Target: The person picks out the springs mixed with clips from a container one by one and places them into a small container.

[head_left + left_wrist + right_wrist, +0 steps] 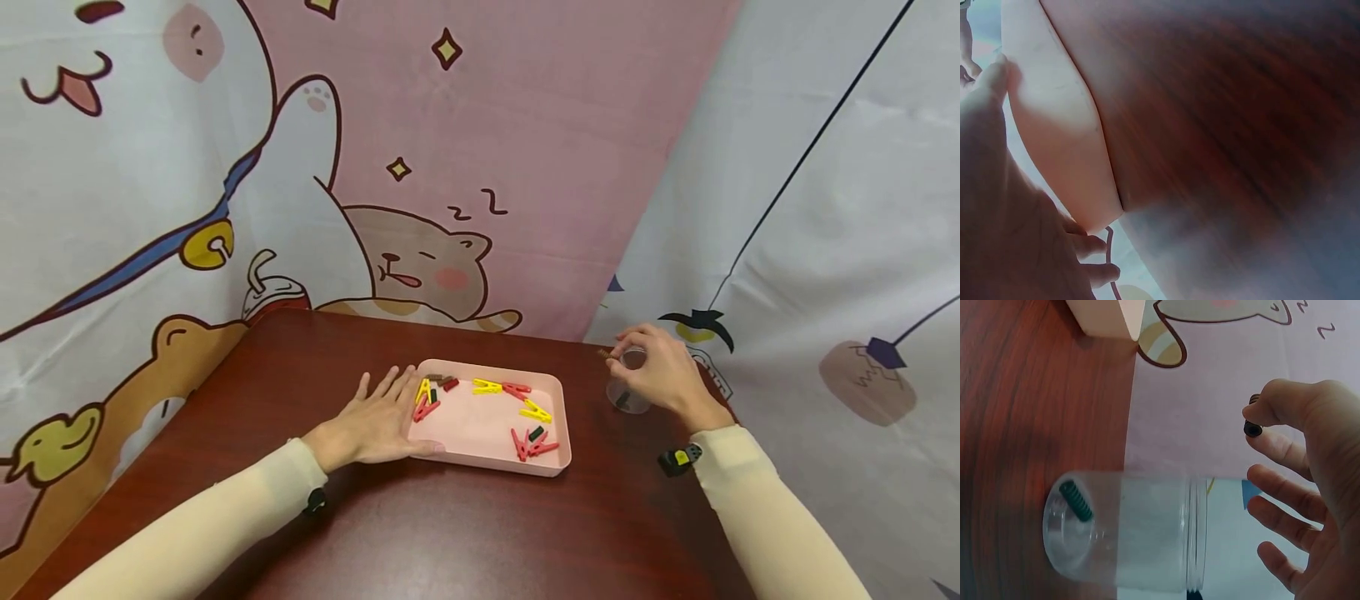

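Note:
My right hand (660, 367) pinches a small brown spring (1253, 429) between thumb and index finger, above the open mouth of a clear jar (1154, 531). The other fingers are apart and loosely bent. Inside the jar, a green spring (1076, 500) rests at the bottom. With fingers spread, my left hand (378, 423) lies against the left side of a pink tray (472, 425), its thumb along the near rim. Yellow clothespins (487, 387), red clothespins (519, 446), brown springs (435, 378), a red spring (451, 384) and dark green springs (536, 433) lie in the tray.
The tray and jar stand on a dark reddish-brown table (450, 533), the jar to the right near the far edge. A cartoon-printed cloth (555, 167) hangs behind the table and along its sides.

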The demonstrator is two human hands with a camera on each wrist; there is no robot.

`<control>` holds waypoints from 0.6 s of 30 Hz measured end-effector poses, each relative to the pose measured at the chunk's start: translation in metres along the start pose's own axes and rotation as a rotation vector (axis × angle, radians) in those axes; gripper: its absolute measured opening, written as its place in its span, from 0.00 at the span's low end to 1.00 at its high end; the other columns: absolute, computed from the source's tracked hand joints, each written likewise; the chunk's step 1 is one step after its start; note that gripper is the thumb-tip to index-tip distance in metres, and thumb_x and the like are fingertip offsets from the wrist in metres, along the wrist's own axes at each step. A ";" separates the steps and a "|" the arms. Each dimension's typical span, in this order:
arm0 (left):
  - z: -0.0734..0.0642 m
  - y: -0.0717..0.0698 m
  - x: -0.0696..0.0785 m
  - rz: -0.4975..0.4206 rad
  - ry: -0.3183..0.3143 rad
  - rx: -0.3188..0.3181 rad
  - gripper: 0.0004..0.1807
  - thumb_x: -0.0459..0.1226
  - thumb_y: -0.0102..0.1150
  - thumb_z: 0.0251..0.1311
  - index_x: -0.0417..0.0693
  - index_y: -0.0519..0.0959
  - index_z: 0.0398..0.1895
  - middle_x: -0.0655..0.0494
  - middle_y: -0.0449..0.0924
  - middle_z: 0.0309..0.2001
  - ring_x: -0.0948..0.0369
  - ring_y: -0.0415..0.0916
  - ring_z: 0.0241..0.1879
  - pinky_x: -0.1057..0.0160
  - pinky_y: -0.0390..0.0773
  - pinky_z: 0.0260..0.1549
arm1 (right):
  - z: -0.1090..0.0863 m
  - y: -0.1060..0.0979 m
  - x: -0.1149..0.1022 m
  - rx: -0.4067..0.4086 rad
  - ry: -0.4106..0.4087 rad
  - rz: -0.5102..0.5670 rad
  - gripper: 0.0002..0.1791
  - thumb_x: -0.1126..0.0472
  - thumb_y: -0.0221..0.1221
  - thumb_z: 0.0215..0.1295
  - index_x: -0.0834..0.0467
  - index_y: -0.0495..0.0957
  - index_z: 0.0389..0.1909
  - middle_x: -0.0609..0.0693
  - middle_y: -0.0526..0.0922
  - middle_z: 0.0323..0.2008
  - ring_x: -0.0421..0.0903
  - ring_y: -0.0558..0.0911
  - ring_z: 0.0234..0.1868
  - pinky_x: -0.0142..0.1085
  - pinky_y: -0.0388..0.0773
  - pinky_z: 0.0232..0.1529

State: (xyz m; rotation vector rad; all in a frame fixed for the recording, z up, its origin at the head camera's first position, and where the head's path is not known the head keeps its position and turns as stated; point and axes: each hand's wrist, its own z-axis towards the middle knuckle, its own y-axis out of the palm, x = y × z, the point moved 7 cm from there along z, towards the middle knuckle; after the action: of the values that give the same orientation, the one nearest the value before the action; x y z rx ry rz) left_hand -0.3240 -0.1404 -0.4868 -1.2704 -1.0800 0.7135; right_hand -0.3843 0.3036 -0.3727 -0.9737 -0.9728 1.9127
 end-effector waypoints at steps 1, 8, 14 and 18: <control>0.000 0.000 0.000 0.003 0.001 -0.003 0.79 0.87 0.55 0.64 0.42 0.41 0.99 0.40 0.45 0.98 0.36 0.45 0.97 0.17 0.43 0.90 | 0.000 -0.001 0.003 0.001 0.001 -0.001 0.06 0.55 0.78 0.72 0.52 0.94 0.41 0.59 0.91 0.64 0.68 0.86 0.67 0.74 0.81 0.65; -0.001 -0.001 0.002 0.005 0.003 -0.028 0.80 0.87 0.55 0.63 0.43 0.41 0.99 0.41 0.43 0.98 0.36 0.45 0.97 0.18 0.43 0.90 | -0.003 -0.005 0.028 0.018 0.035 -0.023 0.06 0.54 0.78 0.72 0.52 0.94 0.42 0.58 0.90 0.64 0.68 0.86 0.65 0.72 0.81 0.60; 0.000 -0.002 0.000 0.009 -0.004 -0.043 0.80 0.87 0.57 0.63 0.44 0.40 0.99 0.43 0.40 0.99 0.36 0.44 0.97 0.18 0.41 0.90 | -0.005 -0.006 0.041 0.003 0.048 -0.033 0.08 0.53 0.77 0.73 0.52 0.94 0.43 0.60 0.90 0.65 0.68 0.87 0.64 0.72 0.81 0.59; 0.001 -0.002 0.000 0.001 -0.005 -0.042 0.80 0.86 0.59 0.63 0.43 0.41 0.99 0.42 0.41 0.99 0.35 0.45 0.97 0.16 0.41 0.89 | -0.005 -0.010 0.047 0.038 0.024 -0.055 0.07 0.53 0.78 0.72 0.52 0.94 0.41 0.58 0.92 0.61 0.63 0.90 0.54 0.61 0.82 0.53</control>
State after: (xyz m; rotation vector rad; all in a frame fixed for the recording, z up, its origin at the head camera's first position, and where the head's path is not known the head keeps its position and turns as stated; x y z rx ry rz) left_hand -0.3252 -0.1407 -0.4850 -1.3056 -1.1028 0.6985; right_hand -0.3968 0.3491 -0.3795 -0.9365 -0.9374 1.8634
